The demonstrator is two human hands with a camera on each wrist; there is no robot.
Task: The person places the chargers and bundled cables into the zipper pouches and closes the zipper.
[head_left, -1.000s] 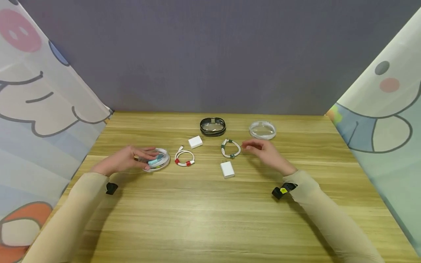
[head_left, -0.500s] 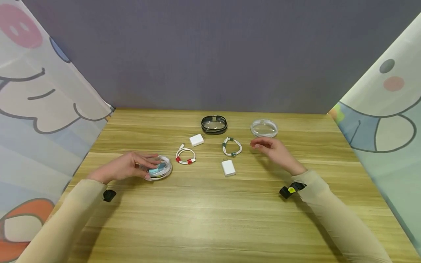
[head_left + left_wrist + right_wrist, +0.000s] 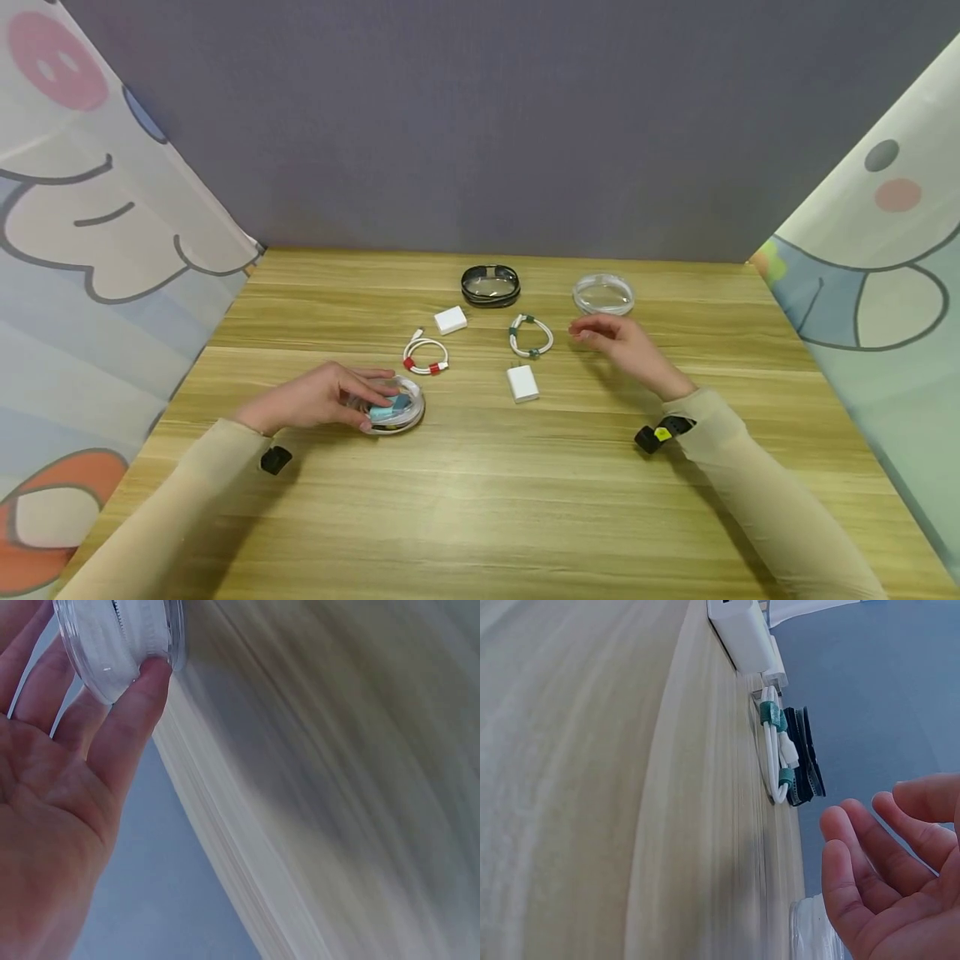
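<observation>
My left hand (image 3: 322,400) grips a round clear zip case (image 3: 403,408) with a white rim and something blue showing inside it. In the left wrist view the thumb presses the case's side, close over the wooden table, and fingers lie across its far side. My right hand (image 3: 626,346) hovers loosely curled with nothing in it, just in front of another white-rimmed clear case (image 3: 603,287). To its left lies a coiled white cable with green ties (image 3: 514,337). A white cable with red ties (image 3: 426,367) lies beyond the left hand's case.
Two white charger plugs (image 3: 522,384) lie mid-table, one nearer the back. Behind them sits a black-rimmed clear case (image 3: 491,300). A grey panel (image 3: 480,125) closes off the back of the wooden table (image 3: 480,500), and printed curtains (image 3: 870,275) flank both sides.
My left hand has carried the clear case to the right and toward the table's front. The right hand has drawn slightly right, away from the green-tied cable, then held still.
</observation>
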